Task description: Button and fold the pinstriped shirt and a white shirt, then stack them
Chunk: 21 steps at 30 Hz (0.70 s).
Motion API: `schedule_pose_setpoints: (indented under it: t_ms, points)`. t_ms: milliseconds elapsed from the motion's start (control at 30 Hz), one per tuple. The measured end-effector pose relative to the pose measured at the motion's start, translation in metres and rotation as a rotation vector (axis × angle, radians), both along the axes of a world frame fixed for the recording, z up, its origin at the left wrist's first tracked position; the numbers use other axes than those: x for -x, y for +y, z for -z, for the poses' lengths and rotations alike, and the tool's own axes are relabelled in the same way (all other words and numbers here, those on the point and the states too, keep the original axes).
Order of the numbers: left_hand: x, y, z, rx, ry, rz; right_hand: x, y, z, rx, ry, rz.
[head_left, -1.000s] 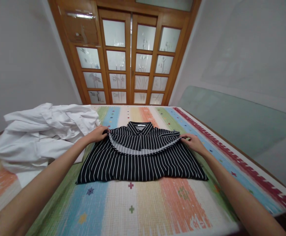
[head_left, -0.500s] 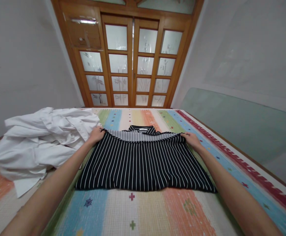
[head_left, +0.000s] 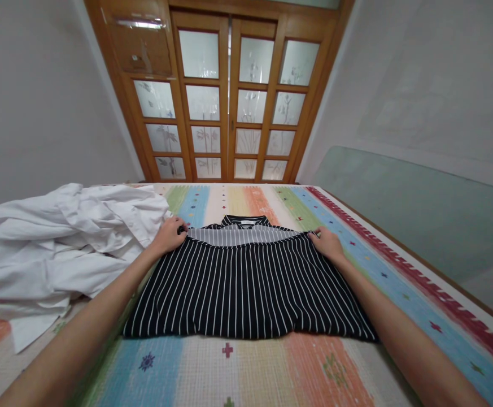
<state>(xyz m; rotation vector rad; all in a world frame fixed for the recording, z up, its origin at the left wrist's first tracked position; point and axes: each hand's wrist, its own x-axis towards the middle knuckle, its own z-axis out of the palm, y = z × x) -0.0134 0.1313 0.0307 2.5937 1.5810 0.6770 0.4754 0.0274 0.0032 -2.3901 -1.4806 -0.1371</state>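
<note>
A black shirt with thin white stripes (head_left: 246, 288) lies in front of me, its lower part folded up toward the collar. Beyond the folded edge the collar shows, with a pale label inside it. At the left end of that edge, my left hand (head_left: 172, 233) is closed on the fabric. My right hand (head_left: 326, 243) pinches the edge's right end. Between the hands the hem sags a little, baring the lighter grey inner side of the cloth. The shirt's sleeves are hidden.
A crumpled heap of white cloth (head_left: 68, 243) lies at the left, close to my left forearm. Under everything is a colourful striped bed cover (head_left: 212, 373). A pale green panel (head_left: 398, 198) runs along the right wall. Wooden doors with glass panes (head_left: 229, 107) stand at the far end.
Both hands still hold the folded edge and have come slightly closer together. The whole scene appears a little larger, as the camera has shifted.
</note>
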Motion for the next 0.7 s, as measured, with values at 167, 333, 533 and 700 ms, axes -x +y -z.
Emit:
schedule_pose_setpoints:
  t_ms: [167, 333, 533, 700]
  points:
    - [0.005, 0.004, -0.003, 0.054, -0.097, -0.027, -0.006, 0.002, -0.003, 0.0, -0.001, -0.072]
    - [0.001, 0.011, -0.004, 0.194, -0.15, -0.293, -0.006, 0.006, -0.004, 0.036, -0.017, -0.047]
    - [-0.014, 0.01, 0.003, 0.119, 0.075, -0.369, 0.003, 0.007, -0.015, 0.11, -0.177, -0.031]
    - [-0.034, -0.005, 0.001, -0.223, 0.151, -0.241, 0.023, 0.0, -0.025, -0.077, -0.26, -0.298]
